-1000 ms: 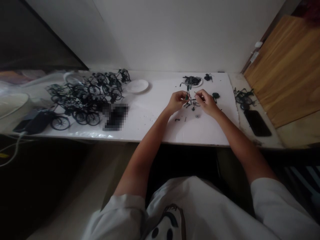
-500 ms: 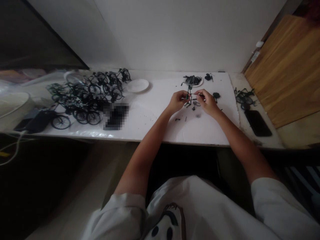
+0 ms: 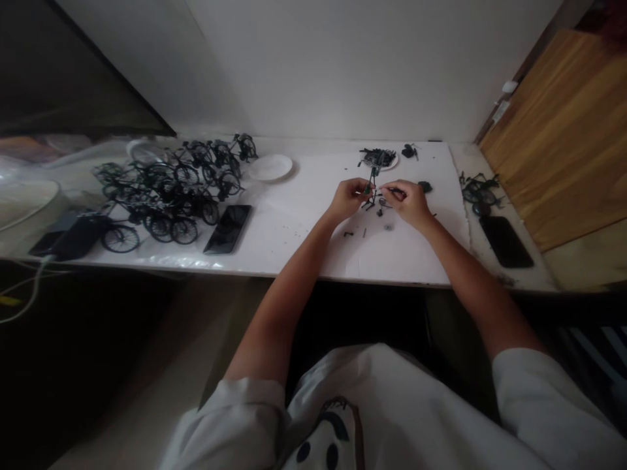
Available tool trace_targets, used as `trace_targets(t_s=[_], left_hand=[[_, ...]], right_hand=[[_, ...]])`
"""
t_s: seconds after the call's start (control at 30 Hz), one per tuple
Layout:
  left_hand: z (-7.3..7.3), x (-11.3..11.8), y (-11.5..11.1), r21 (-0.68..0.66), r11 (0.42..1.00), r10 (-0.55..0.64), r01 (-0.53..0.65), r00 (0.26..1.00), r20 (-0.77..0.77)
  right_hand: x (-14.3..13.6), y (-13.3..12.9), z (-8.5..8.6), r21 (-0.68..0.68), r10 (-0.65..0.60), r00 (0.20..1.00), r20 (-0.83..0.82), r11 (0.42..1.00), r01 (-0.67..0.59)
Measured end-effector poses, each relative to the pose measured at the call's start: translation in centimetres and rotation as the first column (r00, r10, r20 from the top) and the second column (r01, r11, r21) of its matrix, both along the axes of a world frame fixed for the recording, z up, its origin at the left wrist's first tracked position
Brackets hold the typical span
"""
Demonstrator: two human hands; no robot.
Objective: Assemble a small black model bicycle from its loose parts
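Between the fingers of my left hand (image 3: 349, 198) is a dark green model bicycle frame (image 3: 373, 177), held upright above the white board. My right hand (image 3: 407, 200) is closed in a pinch close to the frame's right side; whatever its fingertips hold is too small to make out. Under the hands lie small dark bicycle parts (image 3: 380, 212). Nearer me are a short black piece (image 3: 348, 234) and a small grey piece (image 3: 388, 227). Behind the hands, a white plate (image 3: 390, 166) bears a heap of dark parts (image 3: 377, 156).
Many model bicycles (image 3: 183, 173) crowd the left side, beside a phone (image 3: 228, 230) and a white dish (image 3: 271, 168). At right lie another phone (image 3: 505, 241) and a green model bicycle (image 3: 480, 188). A wooden panel (image 3: 563, 137) borders the right, and a wall stands behind.
My right hand has shifted slightly, its fingers curling more closely beside the frame. The frame's upper end has moved a little to the right. My left hand stays nearly still.
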State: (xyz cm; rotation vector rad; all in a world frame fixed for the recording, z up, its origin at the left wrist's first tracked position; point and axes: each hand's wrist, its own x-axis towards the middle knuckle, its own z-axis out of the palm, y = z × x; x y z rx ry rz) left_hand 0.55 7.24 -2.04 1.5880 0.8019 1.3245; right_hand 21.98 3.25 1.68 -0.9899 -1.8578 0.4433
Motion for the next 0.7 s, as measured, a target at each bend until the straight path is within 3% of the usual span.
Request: trace_targets(t_s=[0.7], left_hand=[[-0.78,-0.23,0.44,0.021,0.998,-0.06,0.06,0.998,0.019]], right_hand=[[0.08,0.42,-0.44,0.036,-0.011,1.0,-0.011,0.999,0.012]])
